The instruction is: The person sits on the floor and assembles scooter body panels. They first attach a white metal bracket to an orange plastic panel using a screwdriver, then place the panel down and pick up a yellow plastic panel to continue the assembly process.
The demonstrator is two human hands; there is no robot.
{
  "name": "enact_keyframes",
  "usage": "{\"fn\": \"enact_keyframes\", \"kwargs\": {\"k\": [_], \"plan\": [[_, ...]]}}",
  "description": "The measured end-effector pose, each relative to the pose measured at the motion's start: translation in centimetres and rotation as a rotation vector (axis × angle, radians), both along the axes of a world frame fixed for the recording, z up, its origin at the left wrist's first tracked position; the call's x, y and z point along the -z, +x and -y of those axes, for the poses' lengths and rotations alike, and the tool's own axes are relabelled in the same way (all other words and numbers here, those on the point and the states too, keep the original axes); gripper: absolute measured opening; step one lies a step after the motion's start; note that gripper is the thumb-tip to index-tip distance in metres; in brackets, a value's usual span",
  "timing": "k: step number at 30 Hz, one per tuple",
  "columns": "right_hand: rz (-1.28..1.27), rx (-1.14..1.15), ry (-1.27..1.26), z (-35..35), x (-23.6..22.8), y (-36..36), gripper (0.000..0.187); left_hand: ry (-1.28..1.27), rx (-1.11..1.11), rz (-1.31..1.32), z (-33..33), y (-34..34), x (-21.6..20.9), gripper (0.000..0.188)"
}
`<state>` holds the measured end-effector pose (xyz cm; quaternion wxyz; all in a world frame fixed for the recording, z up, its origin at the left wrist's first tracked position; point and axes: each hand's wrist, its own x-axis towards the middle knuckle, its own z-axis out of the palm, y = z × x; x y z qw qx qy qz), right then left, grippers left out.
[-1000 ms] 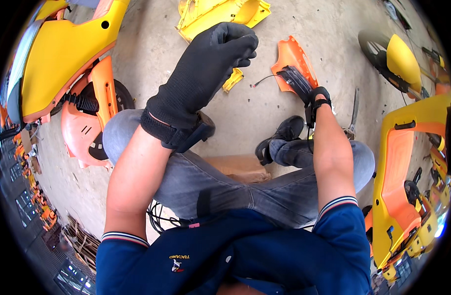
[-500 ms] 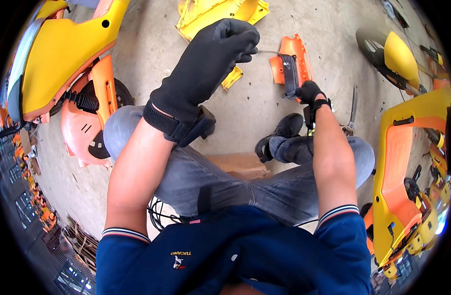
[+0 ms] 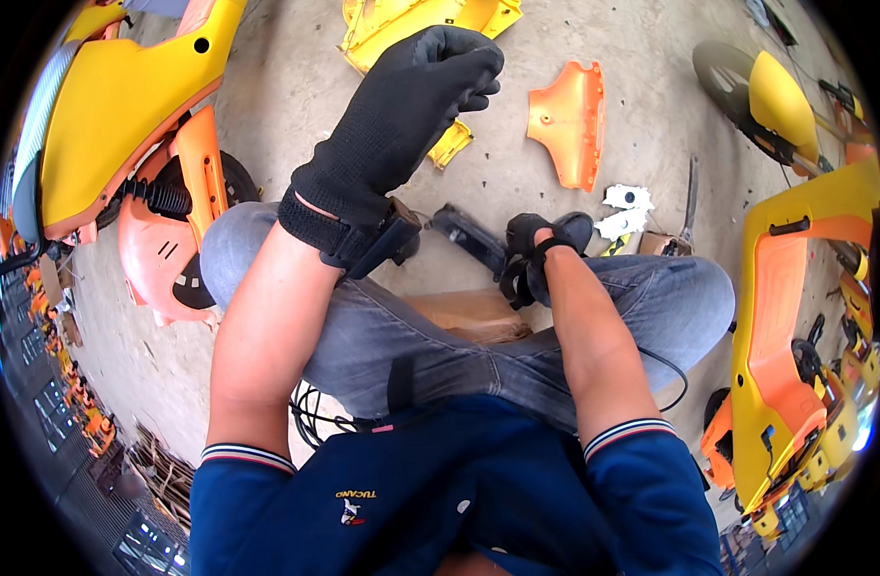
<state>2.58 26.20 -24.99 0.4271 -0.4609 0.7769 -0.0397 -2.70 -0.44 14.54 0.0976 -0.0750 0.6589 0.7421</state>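
Observation:
My left hand (image 3: pixel 430 82), in a black knit glove, is raised in front of me with its fingers curled into a pinch. Whatever they hold, if anything, is hidden. Beneath that hand lie a large yellow plastic part (image 3: pixel 435 24) and a small yellow piece (image 3: pixel 451 144). Low between my knees, my right hand (image 3: pixel 528 252), gloved in black too, is closed around a long black tool (image 3: pixel 467 237). The tool slants up to the left, and its exact kind is unclear. Farther off, an orange plastic panel (image 3: pixel 572 125) rests on the floor, apart from both hands.
A white cut-out plate (image 3: pixel 624 211) lies beside my black shoe (image 3: pixel 576 230). A long-handled metal tool (image 3: pixel 690 197) is to its right. Yellow-and-orange scooters stand left (image 3: pixel 123 125) and right (image 3: pixel 781 336). Brown cardboard (image 3: pixel 469 315) lies between my legs; black cable (image 3: pixel 315 413) loops near my left thigh.
My right hand has drawn the long black tool from over the orange panel back toward my knees and leftward. The panel and white plate now show uncovered. My left hand stays nearly in place.

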Motion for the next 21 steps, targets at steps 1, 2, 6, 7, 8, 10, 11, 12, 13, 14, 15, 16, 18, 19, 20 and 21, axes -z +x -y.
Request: {"fn": "enact_keyframes", "kwargs": {"k": [1, 2, 6, 7, 8, 10, 11, 12, 13, 14, 15, 16, 18, 19, 20, 21], "plan": [[-0.040, 0.048, -0.003, -0.2, 0.9, -0.8, 0.021, 0.005, 0.008, -0.006, 0.1, -0.1, 0.2, 0.027], [-0.081, 0.097, -0.006, -0.4, 1.5, -1.7, 0.021, 0.011, 0.018, -0.010, 0.1, 0.0, 0.4, 0.027], [-0.428, 1.044, 0.137, 0.1, -7.6, -9.1, 0.035, -0.016, -0.011, 0.012, 0.1, 0.6, -0.2, 0.027], [-0.448, 1.256, 0.159, 0.0, -10.0, -10.6, 0.040, -0.010, -0.014, 0.011, 0.1, 0.6, -0.2, 0.027], [-0.512, 1.327, 0.182, -1.2, -10.3, -11.7, 0.043, -0.001, -0.010, 0.012, 0.0, 0.5, -0.2, 0.027], [-0.574, 1.465, 0.240, -1.9, -12.2, -13.3, 0.053, -0.014, 0.005, -0.014, 0.5, 0.4, 0.5, 0.028], [-0.570, 1.537, 0.293, -1.9, -13.4, -13.4, 0.060, -0.019, 0.009, -0.020, 0.7, 0.6, 0.7, 0.028], [-0.542, 1.540, 0.311, -3.1, -12.6, -13.8, 0.067, -0.023, 0.004, -0.008, 0.6, 0.4, 0.6, 0.028], [-0.440, 1.511, 0.338, -4.4, -12.0, -13.9, 0.072, -0.028, -0.002, 0.004, 0.4, 0.4, 0.5, 0.028], [-0.411, 1.494, 0.349, -4.8, -11.3, -13.6, 0.070, -0.029, -0.006, 0.021, 0.1, 0.5, 0.6, 0.028], [-0.381, 1.476, 0.355, -5.1, -10.4, -13.5, 0.069, -0.021, -0.016, 0.038, -0.1, 0.5, 0.4, 0.028], [-0.370, 1.389, 0.393, -6.5, -7.1, -14.0, 0.057, -0.007, -0.013, 0.051, -0.5, 0.2, 0.2, 0.028], [-0.200, 1.441, 0.360, -5.6, -5.9, -13.9, 0.048, -0.006, -0.023, 0.080, -0.5, 0.3, 0.1, 0.029], [-0.105, 1.472, 0.378, -5.2, -5.4, -13.5, 0.049, -0.012, -0.019, 0.090, -0.4, 0.3, 0.3, 0.029], [-0.085, 1.442, 0.396, -4.5, -5.1, -13.1, 0.047, -0.018, -0.020, 0.101, -0.3, 0.5, 0.6, 0.030], [-0.230, 1.401, 0.342, -4.3, -4.0, -12.4, 0.043, -0.017, -0.014, 0.100, -0.3, 0.3, 0.8, 0.030]]}}
